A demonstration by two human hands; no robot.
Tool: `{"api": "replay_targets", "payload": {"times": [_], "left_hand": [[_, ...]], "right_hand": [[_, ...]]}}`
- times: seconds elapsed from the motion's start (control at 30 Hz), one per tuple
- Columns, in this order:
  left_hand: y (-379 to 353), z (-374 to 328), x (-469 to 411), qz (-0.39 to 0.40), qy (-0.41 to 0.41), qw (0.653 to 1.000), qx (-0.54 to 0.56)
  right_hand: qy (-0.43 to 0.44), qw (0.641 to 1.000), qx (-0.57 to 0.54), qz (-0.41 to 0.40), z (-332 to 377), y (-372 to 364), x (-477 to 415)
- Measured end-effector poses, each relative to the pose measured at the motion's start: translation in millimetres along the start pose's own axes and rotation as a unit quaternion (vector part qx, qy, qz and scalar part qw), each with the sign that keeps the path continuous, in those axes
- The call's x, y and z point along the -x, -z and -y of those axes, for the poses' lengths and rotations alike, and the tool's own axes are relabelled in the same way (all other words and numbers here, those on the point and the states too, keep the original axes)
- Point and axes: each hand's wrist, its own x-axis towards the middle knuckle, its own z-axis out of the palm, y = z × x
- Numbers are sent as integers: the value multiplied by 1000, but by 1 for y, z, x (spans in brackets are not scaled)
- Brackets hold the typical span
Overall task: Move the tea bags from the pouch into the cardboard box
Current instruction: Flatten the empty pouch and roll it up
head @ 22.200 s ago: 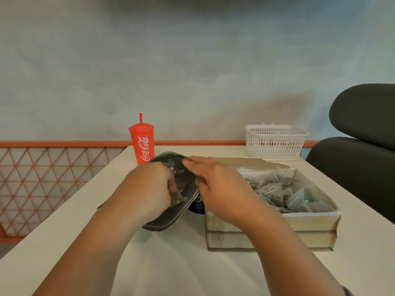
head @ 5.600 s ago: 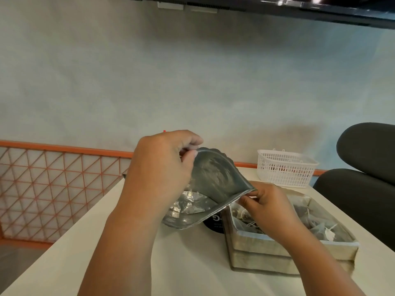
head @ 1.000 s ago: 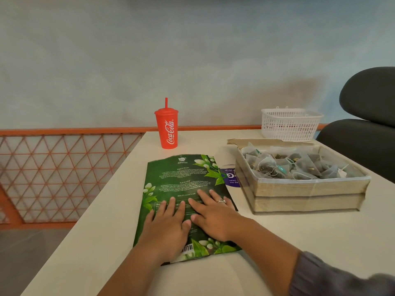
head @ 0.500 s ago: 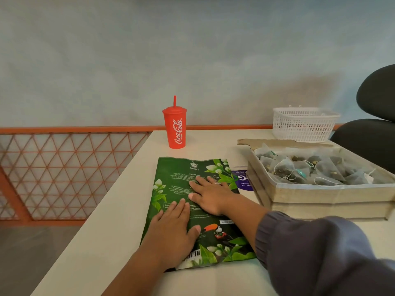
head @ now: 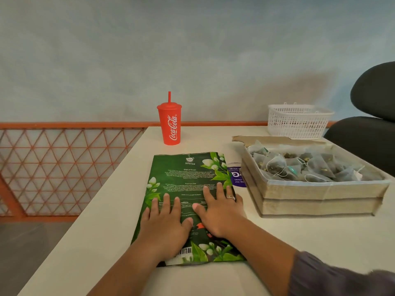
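Fingers (head: 219, 189) straight and spread, grasping nothing, the left hand (head: 165, 223) and right hand (head: 220, 212) are pressing flat on the green tea pouch (head: 188, 174), which is lying on the table (head: 310, 238) with its long axis running near to far. The tea bags (head: 299, 167) are sitting heaped in the open cardboard box (head: 320, 192) just to the right, the right hand being nearer it; the transfer appears finished.

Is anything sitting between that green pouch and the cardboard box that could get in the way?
Nothing visible blocks it. Only a purple printed slip lies flat in the gap between the pouch and the cardboard box. The red cup stands behind the pouch, the white basket behind the box, both off the path.
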Motion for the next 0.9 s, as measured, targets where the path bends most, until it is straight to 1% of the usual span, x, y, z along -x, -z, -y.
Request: {"api": "replay_targets", "payload": {"times": [0.17, 0.23, 0.3, 0.47, 0.53, 0.6, 0.67, 0.73, 0.8, 0.87, 0.9], "left_hand": [[13, -4, -29, 76, 20, 997, 28], [14, -1, -51, 98, -5, 995, 14], [16, 1, -69, 90, -40, 995, 0], [32, 5, -93, 32, -73, 997, -9], [35, 10, -105, 23, -55, 998, -8], [33, 12, -113, 13, -22, 1000, -10], [32, 5, -116, 2, -14, 1000, -21], [32, -12, -115, 9, -64, 998, -5], [36, -35, -111, 19, -132, 990, 56], [38, -50, -109, 29, -163, 980, 108], [37, -51, -109, 30, -165, 980, 108]], "right_hand": [[19, 1000, 10, -12, -4, -1, 11], [26, 1000, 8, -10, -4, -2, 12], [33, 999, 8, -8, -5, -2, 12], [49, 999, 11, -3, -5, 0, 12], [53, 999, 12, 0, -5, 0, 12], [54, 998, 12, 2, -6, -1, 11], [55, 998, 15, 4, -6, -1, 11], [56, 998, 18, 4, -6, -1, 10], [57, 998, 16, 2, -5, -1, 9], [58, 998, 13, 0, -4, 0, 10], [57, 998, 11, 0, -4, 0, 10]]}}
